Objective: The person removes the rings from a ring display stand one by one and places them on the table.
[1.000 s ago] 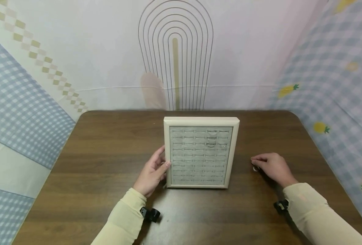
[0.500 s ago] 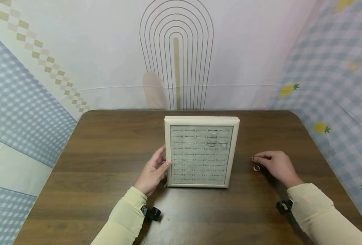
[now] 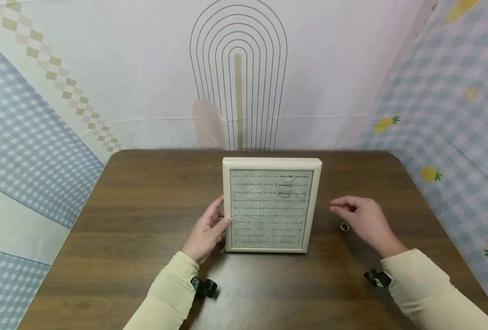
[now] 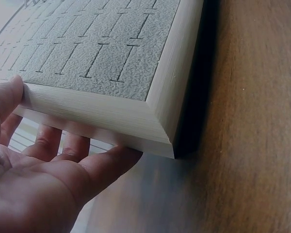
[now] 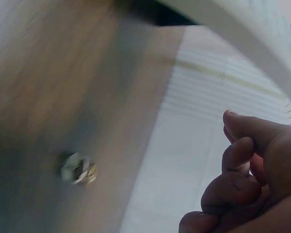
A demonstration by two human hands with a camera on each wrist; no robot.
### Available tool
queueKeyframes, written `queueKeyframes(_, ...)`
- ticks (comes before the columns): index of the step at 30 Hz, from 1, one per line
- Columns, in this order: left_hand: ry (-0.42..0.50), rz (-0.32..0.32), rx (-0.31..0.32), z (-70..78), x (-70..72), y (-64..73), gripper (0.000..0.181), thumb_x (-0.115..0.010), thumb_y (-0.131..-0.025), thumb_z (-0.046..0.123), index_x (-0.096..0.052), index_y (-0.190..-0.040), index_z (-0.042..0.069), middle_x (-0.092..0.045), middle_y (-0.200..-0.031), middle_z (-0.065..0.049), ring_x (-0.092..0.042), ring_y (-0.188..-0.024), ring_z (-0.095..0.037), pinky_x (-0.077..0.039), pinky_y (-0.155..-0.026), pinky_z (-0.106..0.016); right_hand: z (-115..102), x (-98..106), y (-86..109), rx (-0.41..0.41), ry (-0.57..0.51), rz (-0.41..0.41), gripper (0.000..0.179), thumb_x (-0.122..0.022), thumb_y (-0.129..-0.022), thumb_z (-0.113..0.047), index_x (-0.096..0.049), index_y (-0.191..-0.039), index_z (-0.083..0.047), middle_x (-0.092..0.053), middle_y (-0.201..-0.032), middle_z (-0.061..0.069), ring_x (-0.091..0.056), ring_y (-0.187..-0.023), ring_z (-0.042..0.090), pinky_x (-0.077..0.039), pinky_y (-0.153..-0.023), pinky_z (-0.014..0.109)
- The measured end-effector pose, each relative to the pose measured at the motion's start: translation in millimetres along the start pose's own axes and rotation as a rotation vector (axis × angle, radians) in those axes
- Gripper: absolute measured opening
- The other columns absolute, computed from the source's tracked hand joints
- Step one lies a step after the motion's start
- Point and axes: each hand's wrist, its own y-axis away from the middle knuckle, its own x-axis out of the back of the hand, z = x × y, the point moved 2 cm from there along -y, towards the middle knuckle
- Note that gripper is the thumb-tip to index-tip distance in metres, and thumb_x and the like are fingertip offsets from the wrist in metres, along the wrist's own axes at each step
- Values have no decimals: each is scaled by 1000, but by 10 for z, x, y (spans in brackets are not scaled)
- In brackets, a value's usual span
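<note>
A cream-framed ring display board [image 3: 268,220], with rows of slits in grey fabric, stands upright on the table. My left hand [image 3: 202,236] holds its left edge, thumb on the front and fingers behind, as the left wrist view also shows. Several rings [image 3: 284,195] sit in the upper right slits. To the board's right, my right hand [image 3: 365,222] is raised with thumb and index finger pinched together. The small ring between those fingertips is hidden now. Below the hand a loose ring [image 3: 344,230] lies on the table, blurred silver and gold in the right wrist view.
The brown wooden table [image 3: 145,206] has rounded far corners. Behind it hangs a white cloth [image 3: 330,68] with arch lines, and checked cloth [image 3: 425,105] hangs at the sides. A black wrist camera [image 3: 204,287] is strapped on each sleeve.
My right hand has picked a ring from the table, lifted and moved slightly left towards the board. The other ring stays on the table. The left hand and board have stayed in place.
</note>
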Motion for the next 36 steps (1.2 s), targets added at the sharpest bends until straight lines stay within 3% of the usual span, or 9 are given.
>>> queueKeyframes(9,-5,3,-4,-1,-3,-4,60,-53,-103,5,-35,-156,27,-60,-124,-15,-63,-104,-26,-55,-82,-41,-300,-39,32,4,-89,17,15,-75,-93,-23,-78,-102,-12,-74,-90,6,-57,-58,15,-49,-50,29)
queueKeyframes(17,-5,3,-6,-5,-2,-8,60,-53,-103,4,-35,-156,27,-60,-125,-15,-63,-104,-25,-55,-82,-41,-489,-59,63,42,-104,86,13,-77,-91,-28,-80,-98,-18,-75,-85,-1,-58,-67,11,-46,-55,25)
queueKeyframes(24,-2,4,-7,-11,2,-10,60,-53,-103,5,-35,-156,27,-60,-125,-15,-63,-105,-26,-55,-83,-42,-637,-95,54,100,-159,153,8,-78,-90,-21,-81,-97,-17,-73,-80,-4,-58,-69,7,-46,-57,20)
queueKeyframes(36,0,7,3,12,-4,6,61,-53,-103,4,-34,-156,26,-60,-127,-14,-63,-105,-25,-54,-81,-39,-823,-154,-39,166,-173,141,9,-79,-88,-16,-80,-98,-16,-75,-86,-4,-60,-71,7,-47,-60,18)
